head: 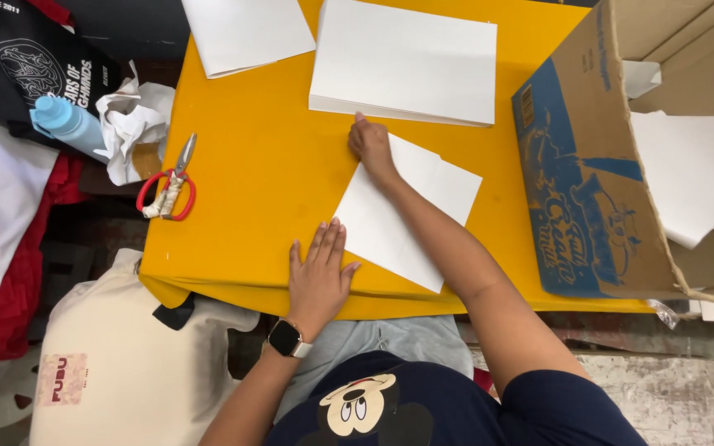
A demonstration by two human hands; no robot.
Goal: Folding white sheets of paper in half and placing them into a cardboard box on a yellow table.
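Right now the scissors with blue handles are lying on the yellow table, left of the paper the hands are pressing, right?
Not quite: the scissors have red handles, not blue. The head view shows them on the yellow table, left of the paper under both hands.

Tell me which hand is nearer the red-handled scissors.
Left. The left hand lies flat at the table's near edge, right of the scissors; the right hand presses the folded white paper farther right.

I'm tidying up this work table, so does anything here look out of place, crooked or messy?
The white sheet under both hands lies askew to the yellow table, unlike the squared paper stack. A crumpled paper wad sits at the table's left edge, near red-handled scissors. Nothing looks spilled.
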